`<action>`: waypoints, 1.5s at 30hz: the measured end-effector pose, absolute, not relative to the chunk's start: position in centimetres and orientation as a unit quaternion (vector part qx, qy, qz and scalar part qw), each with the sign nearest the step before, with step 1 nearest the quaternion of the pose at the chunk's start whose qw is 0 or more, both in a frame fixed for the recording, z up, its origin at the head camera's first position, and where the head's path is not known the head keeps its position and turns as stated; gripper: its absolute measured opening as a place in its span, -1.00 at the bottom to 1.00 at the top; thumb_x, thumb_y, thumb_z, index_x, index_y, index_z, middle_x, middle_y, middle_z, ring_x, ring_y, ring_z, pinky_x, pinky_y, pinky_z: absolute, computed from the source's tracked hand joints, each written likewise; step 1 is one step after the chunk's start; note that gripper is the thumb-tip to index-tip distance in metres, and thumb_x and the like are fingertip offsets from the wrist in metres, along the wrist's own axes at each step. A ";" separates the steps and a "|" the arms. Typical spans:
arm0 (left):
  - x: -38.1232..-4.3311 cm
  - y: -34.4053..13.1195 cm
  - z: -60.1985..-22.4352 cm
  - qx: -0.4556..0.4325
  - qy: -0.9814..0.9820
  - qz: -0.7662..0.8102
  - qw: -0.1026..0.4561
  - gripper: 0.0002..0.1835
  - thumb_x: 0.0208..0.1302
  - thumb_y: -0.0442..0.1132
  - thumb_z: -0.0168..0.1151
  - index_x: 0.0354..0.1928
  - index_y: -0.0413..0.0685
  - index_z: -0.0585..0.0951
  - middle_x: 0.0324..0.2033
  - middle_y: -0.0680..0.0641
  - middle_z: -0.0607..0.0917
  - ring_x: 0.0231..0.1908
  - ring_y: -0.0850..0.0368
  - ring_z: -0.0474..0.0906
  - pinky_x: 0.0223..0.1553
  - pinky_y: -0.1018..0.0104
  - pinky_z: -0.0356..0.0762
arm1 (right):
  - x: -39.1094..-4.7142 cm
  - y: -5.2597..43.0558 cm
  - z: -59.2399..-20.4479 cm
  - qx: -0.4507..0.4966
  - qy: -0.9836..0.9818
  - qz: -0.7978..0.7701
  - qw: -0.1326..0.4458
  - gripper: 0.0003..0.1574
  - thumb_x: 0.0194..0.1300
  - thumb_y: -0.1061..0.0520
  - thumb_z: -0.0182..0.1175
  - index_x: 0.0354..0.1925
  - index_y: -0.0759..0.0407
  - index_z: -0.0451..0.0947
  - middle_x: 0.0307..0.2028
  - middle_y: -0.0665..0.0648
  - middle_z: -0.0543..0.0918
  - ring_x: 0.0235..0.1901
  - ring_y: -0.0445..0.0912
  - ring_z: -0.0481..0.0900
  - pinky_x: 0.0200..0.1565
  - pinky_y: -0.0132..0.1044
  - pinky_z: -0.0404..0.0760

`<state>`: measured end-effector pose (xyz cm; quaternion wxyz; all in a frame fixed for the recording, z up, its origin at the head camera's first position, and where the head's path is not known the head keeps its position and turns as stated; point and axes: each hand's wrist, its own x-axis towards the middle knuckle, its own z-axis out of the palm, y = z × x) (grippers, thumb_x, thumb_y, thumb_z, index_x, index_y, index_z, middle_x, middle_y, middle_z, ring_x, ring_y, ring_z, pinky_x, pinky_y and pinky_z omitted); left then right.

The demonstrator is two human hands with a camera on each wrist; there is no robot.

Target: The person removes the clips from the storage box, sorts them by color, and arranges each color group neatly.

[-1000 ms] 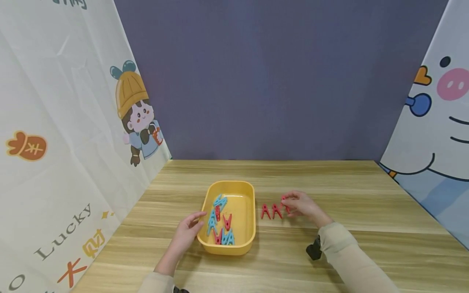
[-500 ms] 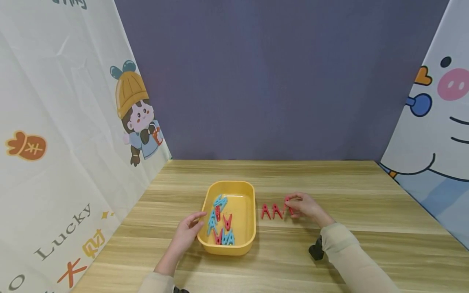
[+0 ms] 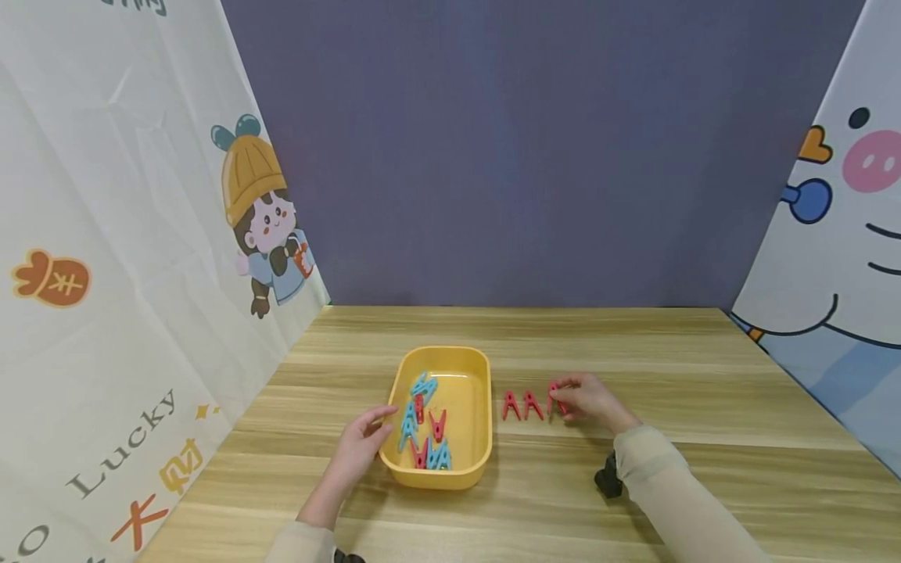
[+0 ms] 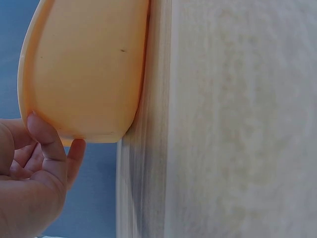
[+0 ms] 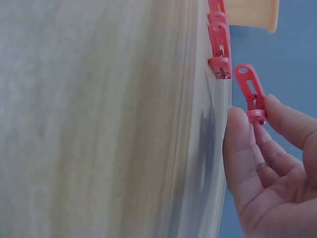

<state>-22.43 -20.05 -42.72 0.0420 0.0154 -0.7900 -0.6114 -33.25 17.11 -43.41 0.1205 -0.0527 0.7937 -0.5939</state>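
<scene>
Thumb and fingers of the right hand [image 3: 591, 397] pinch a red clothespin [image 5: 256, 95], drawn close around it, just right of two red clothespins [image 3: 530, 400] set side by side on the table [image 3: 633, 352]. Across from them, the left hand [image 3: 357, 447], its fingers loosely bent and parted, touches the yellow plastic tub [image 3: 450, 480] at its left side. Inside, blue clothespins [image 3: 408, 420] lie scattered among three red ones [image 3: 437, 427].

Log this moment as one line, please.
Right hand: pinches red clothespin; left hand: touches yellow bin; table: two red clothespins side by side; bin contents: blue clothespins, more red ones.
</scene>
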 end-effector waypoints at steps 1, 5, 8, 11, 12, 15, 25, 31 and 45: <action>-22.4 -20.1 -42.7 0.016 -0.790 -0.611 0.042 -0.66 0.29 -0.42 0.03 0.11 -0.23 0.48 0.17 -0.31 0.37 -0.07 -0.18 0.48 -0.32 0.18 0.56 | -33.3 17.1 -43.5 -0.054 0.797 -0.590 0.121 -0.59 0.23 0.30 0.14 -0.03 0.56 0.35 -0.40 0.18 0.48 -0.50 -0.11 0.47 -0.49 -0.29 0.60; -22.4 -20.0 -42.8 0.014 -0.791 -0.611 0.043 -0.66 0.29 -0.41 0.04 0.10 -0.23 0.48 0.14 -0.32 0.40 -0.11 -0.15 0.50 -0.36 0.20 0.56 | -33.7 17.1 -43.7 -0.052 0.807 -0.575 0.123 -0.63 0.24 0.29 0.13 -0.05 0.54 0.38 -0.42 0.19 0.51 -0.51 -0.11 0.48 -0.50 -0.29 0.60; -22.3 -20.0 -42.8 0.009 -0.788 -0.614 0.043 -0.66 0.30 -0.40 0.04 0.11 -0.24 0.47 0.14 -0.32 0.40 -0.11 -0.14 0.50 -0.39 0.23 0.55 | -33.8 17.2 -43.8 -0.044 0.814 -0.565 0.130 -0.63 0.26 0.27 0.13 -0.04 0.53 0.39 -0.41 0.19 0.52 -0.51 -0.10 0.48 -0.49 -0.28 0.60; -22.3 -20.0 -42.8 0.004 -0.783 -0.621 0.043 -0.66 0.31 -0.39 0.03 0.12 -0.25 0.47 0.16 -0.31 0.39 -0.11 -0.15 0.50 -0.42 0.23 0.55 | -33.8 17.1 -43.7 -0.038 0.819 -0.556 0.136 -0.62 0.27 0.25 0.13 -0.04 0.53 0.39 -0.40 0.20 0.51 -0.51 -0.10 0.48 -0.48 -0.26 0.61; -22.4 -20.0 -42.9 0.002 -0.781 -0.623 0.043 -0.66 0.31 -0.39 0.03 0.12 -0.25 0.46 0.16 -0.32 0.38 -0.10 -0.15 0.49 -0.42 0.22 0.55 | -33.9 17.1 -43.7 -0.036 0.821 -0.553 0.138 -0.62 0.27 0.25 0.13 -0.04 0.52 0.39 -0.41 0.20 0.51 -0.51 -0.11 0.48 -0.48 -0.26 0.61; -22.3 -20.1 -42.8 -0.001 -0.778 -0.627 0.043 -0.65 0.31 -0.39 0.03 0.13 -0.26 0.46 0.16 -0.32 0.38 -0.08 -0.17 0.49 -0.40 0.20 0.56 | -34.0 17.1 -43.9 -0.039 0.824 -0.549 0.137 -0.64 0.24 0.23 0.16 -0.09 0.50 0.42 -0.45 0.18 0.49 -0.53 -0.12 0.46 -0.49 -0.26 0.61; -22.3 -20.0 -42.7 0.002 -0.781 -0.624 0.043 -0.66 0.31 -0.39 0.03 0.12 -0.26 0.47 0.14 -0.31 0.40 -0.13 -0.13 0.51 -0.43 0.24 0.55 | -34.1 16.3 -44.0 -0.039 0.847 -0.517 0.120 -0.78 0.21 0.28 0.16 -0.22 0.45 0.50 -0.57 0.14 0.47 -0.61 -0.14 0.45 -0.57 -0.31 0.57; -22.2 -20.0 -42.6 0.001 -0.780 -0.624 0.043 -0.66 0.31 -0.39 0.04 0.12 -0.27 0.46 0.13 -0.32 0.41 -0.13 -0.14 0.51 -0.43 0.23 0.55 | -34.2 15.9 -44.0 -0.026 0.866 -0.487 0.109 -0.81 0.22 0.30 0.14 -0.22 0.44 0.50 -0.59 0.12 0.49 -0.63 -0.14 0.43 -0.64 -0.34 0.53; -22.2 -20.1 -42.6 0.001 -0.780 -0.624 0.040 -0.66 0.31 -0.39 0.03 0.12 -0.26 0.46 0.14 -0.33 0.39 -0.10 -0.16 0.49 -0.38 0.18 0.56 | -34.1 16.3 -43.9 -0.025 0.867 -0.486 0.104 -0.76 0.22 0.26 0.15 -0.19 0.44 0.49 -0.51 0.14 0.53 -0.56 -0.09 0.48 -0.57 -0.26 0.56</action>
